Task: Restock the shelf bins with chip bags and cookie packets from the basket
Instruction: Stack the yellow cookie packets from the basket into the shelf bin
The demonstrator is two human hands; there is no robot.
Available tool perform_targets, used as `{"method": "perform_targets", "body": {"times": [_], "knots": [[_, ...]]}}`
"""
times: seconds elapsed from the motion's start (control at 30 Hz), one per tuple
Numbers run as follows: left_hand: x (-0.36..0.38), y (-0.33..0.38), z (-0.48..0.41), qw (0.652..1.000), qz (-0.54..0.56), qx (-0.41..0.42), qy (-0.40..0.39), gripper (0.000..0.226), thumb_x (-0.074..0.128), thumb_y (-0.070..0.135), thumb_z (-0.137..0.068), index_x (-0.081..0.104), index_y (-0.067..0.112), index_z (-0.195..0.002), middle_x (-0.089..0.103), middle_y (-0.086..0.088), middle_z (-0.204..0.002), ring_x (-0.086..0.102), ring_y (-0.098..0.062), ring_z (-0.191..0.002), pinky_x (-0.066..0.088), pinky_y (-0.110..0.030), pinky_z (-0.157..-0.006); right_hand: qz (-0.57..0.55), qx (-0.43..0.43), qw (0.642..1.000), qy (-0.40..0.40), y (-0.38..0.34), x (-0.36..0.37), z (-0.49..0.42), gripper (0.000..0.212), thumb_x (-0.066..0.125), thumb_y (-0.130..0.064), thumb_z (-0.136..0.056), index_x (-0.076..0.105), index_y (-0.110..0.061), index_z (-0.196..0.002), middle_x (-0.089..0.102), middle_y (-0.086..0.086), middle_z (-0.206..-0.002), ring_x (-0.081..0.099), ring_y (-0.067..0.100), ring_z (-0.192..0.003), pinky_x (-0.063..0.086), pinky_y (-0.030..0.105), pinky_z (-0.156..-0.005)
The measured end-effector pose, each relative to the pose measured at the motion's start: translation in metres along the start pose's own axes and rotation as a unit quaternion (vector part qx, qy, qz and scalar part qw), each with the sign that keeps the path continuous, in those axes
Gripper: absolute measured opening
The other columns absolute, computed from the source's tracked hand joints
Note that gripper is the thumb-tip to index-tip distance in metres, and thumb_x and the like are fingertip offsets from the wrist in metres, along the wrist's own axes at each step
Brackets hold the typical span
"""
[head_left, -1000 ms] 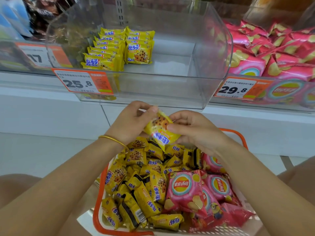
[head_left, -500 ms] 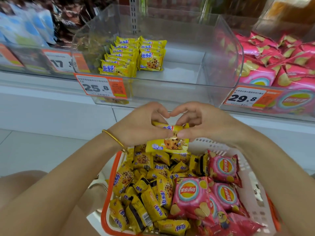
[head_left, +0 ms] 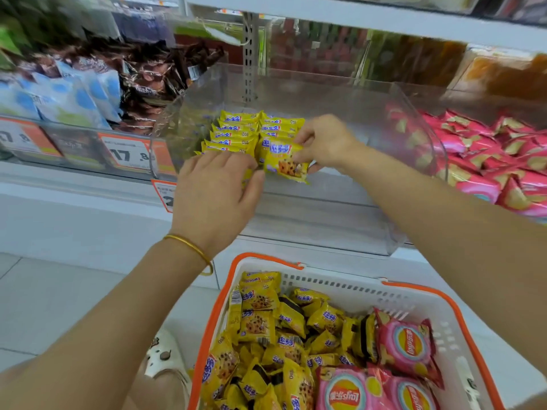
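My right hand (head_left: 324, 140) pinches a yellow cookie packet (head_left: 285, 161) by its right edge, inside the clear shelf bin (head_left: 349, 220), just in front of the right-hand row of stocked cookie packets (head_left: 236, 131). Just to its left, my left hand (head_left: 214, 184) reaches over the bin's front wall, fingers curved over a second yellow packet (head_left: 247, 176) that is mostly hidden beneath them. Below stands the white basket with an orange rim (head_left: 340, 281), holding several loose yellow cookie packets (head_left: 260, 324) and pink chip bags (head_left: 407, 344).
To the right, a neighbouring bin holds pink chip bags (head_left: 488, 161). Left of the cookie bin are bins of blue-white (head_left: 68, 96) and brown packets (head_left: 154, 75), with orange price tags (head_left: 130, 153) along the shelf edge. A white shoe (head_left: 162, 355) sits beside the basket.
Both hands rose from above the basket into the clear bin, carrying the yellow packets. The view tilted up, and the hands have moved apart.
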State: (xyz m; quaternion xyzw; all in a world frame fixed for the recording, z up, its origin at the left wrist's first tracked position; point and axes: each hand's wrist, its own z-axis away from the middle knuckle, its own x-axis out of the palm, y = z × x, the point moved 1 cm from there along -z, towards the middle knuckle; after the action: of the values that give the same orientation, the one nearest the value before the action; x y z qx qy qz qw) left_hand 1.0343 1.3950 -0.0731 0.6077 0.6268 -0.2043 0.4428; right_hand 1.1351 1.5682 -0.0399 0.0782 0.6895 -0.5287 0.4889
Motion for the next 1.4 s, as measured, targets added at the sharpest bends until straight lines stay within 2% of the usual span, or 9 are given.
{"method": "perform_targets", "body": {"times": [0.3, 0.47, 0.67, 0.77, 0.83, 0.97, 1.1, 1.23, 1.4], "knots": [[0.001, 0.001, 0.000, 0.998, -0.010, 0.040, 0.039, 0.037, 0.036, 0.036, -0.091, 0.067, 0.017, -0.084, 0.067, -0.001, -0.084, 0.059, -0.028, -0.085, 0.032, -0.035, -0.079, 0.114, -0.055, 0.990, 0.067, 0.001, 0.028, -0.042, 0.025, 0.073, -0.005, -0.079, 0.052, -0.014, -0.089, 0.051, 0.015, -0.109, 0.059, 0.029, -0.096, 0.052, 0.036, -0.076], [0.002, -0.001, -0.001, 0.998, -0.013, 0.046, 0.036, 0.039, 0.034, 0.037, -0.092, 0.066, 0.017, -0.083, 0.067, -0.001, -0.084, 0.058, -0.028, -0.085, 0.033, -0.036, -0.079, 0.126, -0.034, 0.990, 0.055, 0.007, 0.032, -0.045, 0.027, 0.073, -0.006, -0.076, 0.051, -0.016, -0.088, 0.041, 0.016, -0.126, 0.049, 0.022, -0.082, 0.046, 0.031, -0.073], [0.000, 0.000, 0.000, 0.996, 0.005, 0.061, 0.060, 0.035, 0.037, 0.034, -0.093, 0.066, 0.016, -0.086, 0.066, 0.000, -0.091, 0.057, -0.028, -0.090, 0.033, -0.036, -0.079, 0.170, -0.029, 0.984, 0.040, 0.002, 0.017, -0.033, 0.046, 0.077, -0.015, -0.075, 0.051, -0.008, -0.112, 0.042, 0.014, -0.127, 0.053, 0.027, -0.095, 0.045, 0.030, -0.084], [-0.013, 0.008, 0.008, 0.986, 0.021, 0.107, 0.128, 0.025, 0.045, 0.024, -0.093, 0.067, 0.013, -0.092, 0.066, 0.000, -0.099, 0.056, -0.029, -0.092, 0.038, -0.041, -0.079, 0.130, -0.065, 0.986, 0.086, -0.014, -0.006, -0.005, 0.029, 0.074, -0.013, -0.077, 0.053, -0.016, -0.096, 0.049, 0.010, -0.109, 0.055, 0.025, -0.086, 0.052, 0.041, -0.082], [-0.022, 0.021, 0.020, 0.975, 0.054, 0.152, 0.152, 0.022, 0.048, 0.017, -0.092, 0.068, 0.007, -0.090, 0.067, -0.004, -0.095, 0.057, -0.031, -0.084, 0.041, -0.041, -0.074, 0.010, -0.108, 0.988, 0.107, -0.026, -0.023, 0.043, 0.027, 0.073, -0.008, -0.078, 0.049, -0.020, -0.082, 0.051, 0.003, -0.083, 0.056, 0.020, -0.069, 0.057, 0.044, -0.063], [-0.008, 0.043, 0.057, 0.980, 0.095, 0.174, 0.013, 0.021, 0.048, 0.016, -0.087, 0.067, 0.007, -0.086, 0.065, -0.005, -0.083, 0.056, -0.029, -0.075, 0.045, -0.038, -0.065, -0.137, -0.152, 0.979, -0.011, -0.008, -0.023, 0.150, 0.022, 0.067, 0.002, -0.082, 0.054, -0.016, -0.080, 0.053, 0.003, -0.064, 0.061, 0.016, -0.049, 0.052, 0.034, -0.041], [0.021, 0.037, 0.080, 0.973, 0.048, 0.146, -0.174, 0.029, 0.041, 0.027, -0.082, 0.069, 0.017, -0.085, 0.066, 0.001, -0.080, 0.060, -0.025, -0.077, 0.052, -0.035, -0.056, -0.029, 0.049, 0.981, -0.186, 0.080, 0.052, 0.160, 0.009, 0.062, -0.007, -0.089, 0.061, -0.010, -0.097, 0.064, 0.008, -0.087, 0.067, 0.021, -0.067, 0.054, 0.032, -0.055], [0.034, 0.032, 0.084, 0.960, 0.026, 0.129, -0.249, 0.041, 0.031, 0.036, -0.081, 0.067, 0.018, -0.088, 0.066, 0.001, -0.082, 0.059, -0.024, -0.080, 0.049, -0.033, -0.053, 0.164, 0.121, 0.962, -0.184, 0.187, 0.136, 0.133, 0.032, 0.059, -0.009, -0.088, 0.054, -0.016, -0.119, 0.058, 0.005, -0.118, 0.058, 0.022, -0.101, 0.050, 0.033, -0.084], [0.044, 0.035, 0.082, 0.960, 0.016, 0.136, -0.245, 0.048, 0.024, 0.038, -0.082, 0.067, 0.017, -0.088, 0.065, 0.000, -0.082, 0.059, -0.023, -0.081, 0.049, -0.034, -0.052, 0.242, 0.103, 0.954, -0.143, 0.226, 0.183, 0.137, 0.040, 0.055, -0.004, -0.088, 0.045, -0.009, -0.126, 0.056, 0.012, -0.119, 0.057, 0.028, -0.105, 0.052, 0.041, -0.081]]}}
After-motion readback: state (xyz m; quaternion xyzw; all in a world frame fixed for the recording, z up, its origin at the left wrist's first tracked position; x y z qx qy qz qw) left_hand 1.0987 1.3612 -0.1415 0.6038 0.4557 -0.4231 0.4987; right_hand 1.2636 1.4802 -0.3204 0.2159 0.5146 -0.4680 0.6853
